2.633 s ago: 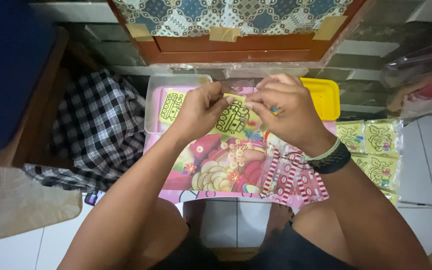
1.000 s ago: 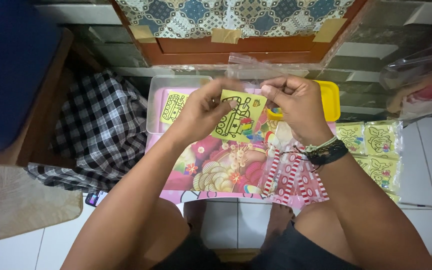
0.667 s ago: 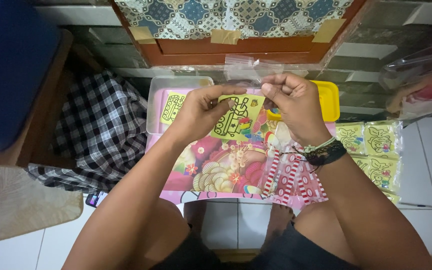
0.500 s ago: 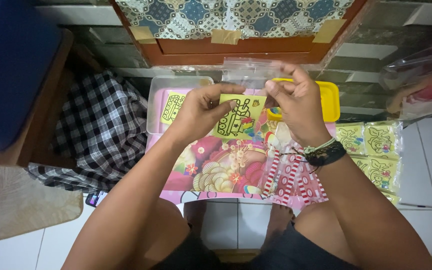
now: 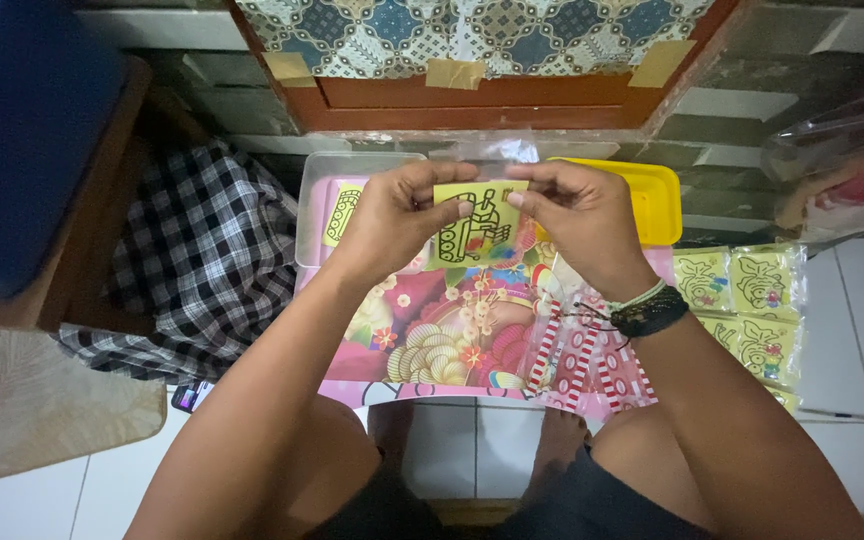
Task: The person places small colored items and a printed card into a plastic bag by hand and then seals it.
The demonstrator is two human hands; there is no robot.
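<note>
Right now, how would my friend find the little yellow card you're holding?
Find the pink picture table over the knees. Above its far edge, the left hand and right hand pinch one yellow card with a black outline drawing. Unlike the bagged yellow cards on the floor, it's lifted up and partly coloured.

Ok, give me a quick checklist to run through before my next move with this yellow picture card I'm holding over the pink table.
1. Yellow picture card pinched at both sides: ok, left hand on its left edge, right hand on its right.
2. Card held above the pink cartoon-printed table, not resting on it: ok.
3. Clear plastic sleeve lined up with the card: cannot tell, it is too transparent to make out.
4. Clear plastic tray within reach at left, with another yellow card in it: ok.
5. Yellow plastic tray within reach behind the right hand: ok.
6. Stack of bagged yellow cards lying on the floor at right: ok.
</note>
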